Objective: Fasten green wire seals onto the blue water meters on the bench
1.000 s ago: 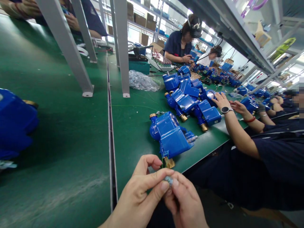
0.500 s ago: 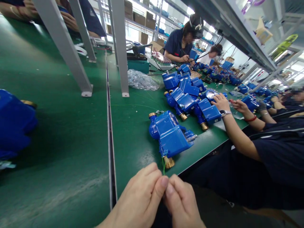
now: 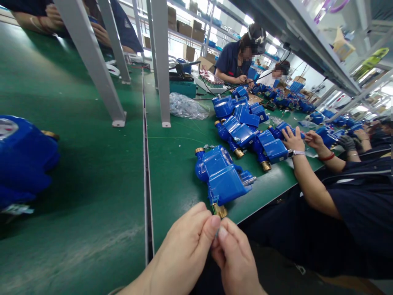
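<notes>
A blue meter (image 3: 225,176) with brass ends lies on the green table just beyond my hands. A thin green wire (image 3: 214,208) hangs by its near brass fitting (image 3: 220,211) and runs down to my fingertips. My left hand (image 3: 187,241) is closed, thumb pressed against the curled fingers, on the wire. Beside it my right hand (image 3: 238,254) is pinched closed, its tips touching those of my left; a small light-blue bit shows between them, and what else it grips is hidden.
Several blue meters (image 3: 241,131) lie beyond, near a co-worker's hands (image 3: 293,141). A clear plastic bag (image 3: 187,106) and grey metal posts (image 3: 161,61) stand behind. Another blue meter (image 3: 21,159) is at far left, past the table gap (image 3: 147,184).
My hands have moved slightly up, nearer the brass fitting, and less green wire shows. The co-worker's hand has shifted and spread over a meter. The view has shifted a little.
</notes>
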Motion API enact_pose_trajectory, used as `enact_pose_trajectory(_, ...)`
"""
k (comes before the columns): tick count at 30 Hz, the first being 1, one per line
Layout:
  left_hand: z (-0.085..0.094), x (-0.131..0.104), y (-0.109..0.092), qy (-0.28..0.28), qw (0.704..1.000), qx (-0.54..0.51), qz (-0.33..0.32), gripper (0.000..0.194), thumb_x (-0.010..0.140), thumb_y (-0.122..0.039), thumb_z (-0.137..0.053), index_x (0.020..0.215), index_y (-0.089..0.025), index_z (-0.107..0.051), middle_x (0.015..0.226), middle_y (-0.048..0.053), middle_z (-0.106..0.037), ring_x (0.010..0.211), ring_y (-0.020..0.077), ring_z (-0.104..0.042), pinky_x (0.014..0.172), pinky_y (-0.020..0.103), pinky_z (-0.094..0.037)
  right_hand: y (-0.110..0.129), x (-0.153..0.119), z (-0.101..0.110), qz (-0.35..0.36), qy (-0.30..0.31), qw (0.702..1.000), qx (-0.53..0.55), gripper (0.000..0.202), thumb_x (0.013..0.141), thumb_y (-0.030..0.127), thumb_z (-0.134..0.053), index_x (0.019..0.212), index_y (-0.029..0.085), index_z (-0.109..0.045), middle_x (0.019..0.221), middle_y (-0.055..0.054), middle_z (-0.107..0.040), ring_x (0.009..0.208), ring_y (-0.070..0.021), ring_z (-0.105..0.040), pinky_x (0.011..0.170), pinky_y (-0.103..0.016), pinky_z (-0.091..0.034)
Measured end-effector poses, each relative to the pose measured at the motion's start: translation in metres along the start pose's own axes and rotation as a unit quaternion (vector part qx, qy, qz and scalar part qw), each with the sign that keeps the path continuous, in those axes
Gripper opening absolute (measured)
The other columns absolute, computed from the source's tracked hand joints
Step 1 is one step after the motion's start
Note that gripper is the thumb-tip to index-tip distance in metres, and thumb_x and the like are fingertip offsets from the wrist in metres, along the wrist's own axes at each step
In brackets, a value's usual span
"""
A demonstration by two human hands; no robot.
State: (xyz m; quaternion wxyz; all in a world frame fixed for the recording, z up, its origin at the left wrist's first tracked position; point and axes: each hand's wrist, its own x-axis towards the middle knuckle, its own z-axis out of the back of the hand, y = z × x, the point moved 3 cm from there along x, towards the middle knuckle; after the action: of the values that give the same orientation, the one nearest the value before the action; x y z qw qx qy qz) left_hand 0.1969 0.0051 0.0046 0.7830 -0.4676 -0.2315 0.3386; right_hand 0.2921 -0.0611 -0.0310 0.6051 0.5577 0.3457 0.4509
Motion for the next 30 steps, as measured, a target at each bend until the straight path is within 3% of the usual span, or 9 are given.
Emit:
enact_pose_trajectory(2, 0.001, 0.001, 0.001, -0.005, 1.000, 0.011, 0.006, 0.040, 0.097, -0.039, -0.029, 0.066, -0.020, -0.048, 0.072, -0.003, -0.047, 0.068, 0.0128, -0.050, 0.066, 0.026, -0.036, -0.006, -0.001, -0.008, -0.105, 0.037, 0.988, 0.111, 0.033, 0.093, 0.033, -0.027, 0.063, 0.022, -0.035, 0.051, 0.007, -0.029, 0.040, -0.0085, -0.025, 0.040, -0.022, -0.028)
enact_pose_trajectory(3, 0.001, 0.001, 0.003, -0.008, 1.000, 0.014, 0.013, 0.041, 0.096, -0.039, -0.029, 0.066, -0.020, -0.048, 0.072, -0.002, -0.047, 0.068, 0.0129, -0.050, 0.065, 0.026, -0.036, -0.007, -0.001, -0.008, -0.096, 0.028, 0.990, 0.099, 0.032, 0.093, 0.034, -0.029, 0.064, 0.021, -0.038, 0.051, 0.006, -0.032, 0.040, -0.0090, -0.028, 0.041, -0.023, -0.030)
enact_pose_trajectory(5, 0.001, 0.002, 0.006, -0.011, 0.999, 0.010, 0.030, 0.040, 0.096, -0.040, -0.030, 0.067, -0.020, -0.049, 0.072, -0.003, -0.048, 0.067, 0.0133, -0.050, 0.064, 0.027, -0.036, -0.006, -0.003, -0.004, 0.021, -0.039, 0.998, -0.044, 0.023, 0.091, 0.033, -0.038, 0.078, 0.019, -0.051, 0.063, 0.000, -0.049, 0.053, -0.0133, -0.046, 0.052, -0.026, -0.039)
enact_pose_trajectory(9, -0.001, 0.003, 0.005, -0.003, 0.999, -0.012, 0.034, 0.040, 0.096, -0.039, -0.028, 0.068, -0.020, -0.050, 0.071, -0.002, -0.050, 0.067, 0.0139, -0.050, 0.063, 0.027, -0.036, 0.002, -0.008, 0.004, 0.248, -0.121, 0.909, -0.311, 0.016, 0.088, 0.024, -0.048, 0.100, 0.019, -0.057, 0.079, -0.006, -0.059, 0.071, -0.0193, -0.051, 0.068, -0.034, -0.039)
enact_pose_trajectory(14, 0.000, 0.006, 0.000, -0.007, 1.000, -0.001, 0.012, 0.039, 0.096, -0.038, -0.030, 0.068, -0.020, -0.048, 0.073, -0.002, -0.049, 0.068, 0.0136, -0.050, 0.065, 0.026, -0.037, -0.002, 0.005, 0.006, 0.048, -0.012, 0.994, -0.101, 0.034, 0.095, 0.031, -0.032, 0.067, 0.020, -0.047, 0.059, 0.002, -0.045, 0.052, -0.0122, -0.042, 0.054, -0.026, -0.037)
enact_pose_trajectory(17, 0.000, 0.008, -0.002, -0.003, 1.000, 0.031, -0.001, 0.041, 0.097, -0.037, -0.028, 0.065, -0.019, -0.049, 0.074, -0.001, -0.048, 0.070, 0.0142, -0.050, 0.067, 0.027, -0.038, -0.008, 0.009, 0.004, -0.025, -0.003, 1.000, 0.008, 0.039, 0.096, 0.039, -0.029, 0.064, 0.020, -0.043, 0.056, 0.005, -0.038, 0.047, -0.0097, -0.036, 0.048, -0.023, -0.035)
enact_pose_trajectory(21, -0.004, 0.008, -0.004, 0.009, 0.998, 0.061, -0.006, 0.039, 0.096, -0.034, -0.028, 0.070, -0.019, -0.052, 0.077, 0.001, -0.050, 0.074, 0.0163, -0.050, 0.067, 0.028, -0.039, -0.018, 0.018, 0.019, 0.004, -0.129, 0.992, -0.010, 0.031, 0.093, 0.045, -0.037, 0.083, 0.019, -0.052, 0.073, 0.000, -0.052, 0.069, -0.0130, -0.051, 0.065, -0.025, -0.041)
enact_pose_trajectory(27, -0.019, 0.010, -0.005, 0.032, 0.998, 0.046, 0.008, 0.039, 0.096, -0.035, -0.028, 0.069, -0.018, -0.051, 0.079, 0.002, -0.051, 0.076, 0.0172, -0.050, 0.066, 0.027, -0.039, -0.025, 0.038, 0.051, 0.037, -0.140, 0.989, -0.025, 0.028, 0.096, 0.040, -0.031, 0.093, 0.019, -0.050, 0.077, 0.000, -0.053, 0.069, -0.0132, -0.052, 0.065, -0.027, -0.045)
enact_pose_trajectory(30, -0.022, 0.011, -0.002, 0.025, 0.999, -0.031, 0.027, 0.040, 0.096, -0.039, -0.029, 0.072, -0.019, -0.053, 0.077, 0.000, -0.052, 0.073, 0.0154, -0.051, 0.067, 0.026, -0.039, -0.015, 0.027, 0.057, 0.149, -0.107, 0.971, -0.155, 0.021, 0.095, 0.029, -0.034, 0.102, 0.018, -0.051, 0.088, -0.005, -0.057, 0.080, -0.0157, -0.055, 0.071, -0.030, -0.046)
